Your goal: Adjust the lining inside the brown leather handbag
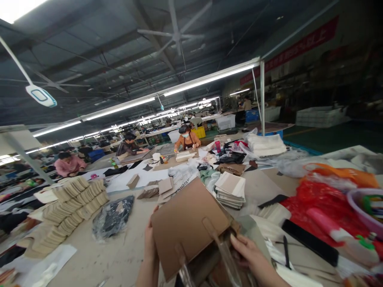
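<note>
A brown, stiff-sided bag [188,223] is held up at the front of the table, tilted toward me. Two straps [224,255], seemingly wrapped in clear plastic, hang from its face toward the bottom edge of the view. My left hand [151,239] grips its left side, with the fingers mostly hidden behind the panel. On the right, my right hand [251,253] pinches the edge by the opening, thumb and fingers closed on it. The inside of the bag is dark and only partly visible.
Tall stacks of beige pieces [72,207] and a plastic-wrapped dark item [113,217] lie left. Beyond the bag sits a pile of pale panels [230,189]. At right are a black phone [309,241], red plastic bag [308,203] and purple basin [353,199]. A co-worker [187,139] works opposite.
</note>
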Demonstrator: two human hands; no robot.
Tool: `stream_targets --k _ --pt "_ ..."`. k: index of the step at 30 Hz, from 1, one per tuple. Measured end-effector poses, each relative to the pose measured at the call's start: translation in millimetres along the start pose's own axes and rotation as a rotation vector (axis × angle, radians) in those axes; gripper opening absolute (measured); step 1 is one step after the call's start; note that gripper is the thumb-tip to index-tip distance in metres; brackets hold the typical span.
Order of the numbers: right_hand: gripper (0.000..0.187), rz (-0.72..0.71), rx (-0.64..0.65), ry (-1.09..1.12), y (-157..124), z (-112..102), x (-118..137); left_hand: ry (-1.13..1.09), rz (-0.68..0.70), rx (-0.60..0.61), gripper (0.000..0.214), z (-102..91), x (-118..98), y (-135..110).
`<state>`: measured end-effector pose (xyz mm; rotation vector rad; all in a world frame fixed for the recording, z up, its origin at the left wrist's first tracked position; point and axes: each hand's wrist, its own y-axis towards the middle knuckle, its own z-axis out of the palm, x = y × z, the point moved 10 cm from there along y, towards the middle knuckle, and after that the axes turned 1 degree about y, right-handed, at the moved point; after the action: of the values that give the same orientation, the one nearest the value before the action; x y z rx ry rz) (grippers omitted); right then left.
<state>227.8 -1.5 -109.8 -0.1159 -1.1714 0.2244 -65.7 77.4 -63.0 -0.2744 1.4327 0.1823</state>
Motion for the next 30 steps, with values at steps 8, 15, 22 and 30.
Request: stream_targets --k 8,15,22,30 --pt "0.036 0.133 -0.028 0.166 -3.4 -2.4 -2.4 -0.052 -0.07 0.278 0.054 13.7 60.6 -3.2" --pt "0.037 0.46 0.098 0.405 9.7 14.0 -2.7 0.044 -0.239 0.279 0.036 3.0 93.5 -11.3" --pt "0.026 0.512 0.193 0.44 43.5 37.7 4.7 -0.005 -0.382 0.138 0.029 -32.5 135.8 -1.2" --pt "0.028 0.513 0.226 0.162 48.8 38.6 -13.3 -0.331 -0.428 0.322 0.04 -51.4 138.1 -15.7"
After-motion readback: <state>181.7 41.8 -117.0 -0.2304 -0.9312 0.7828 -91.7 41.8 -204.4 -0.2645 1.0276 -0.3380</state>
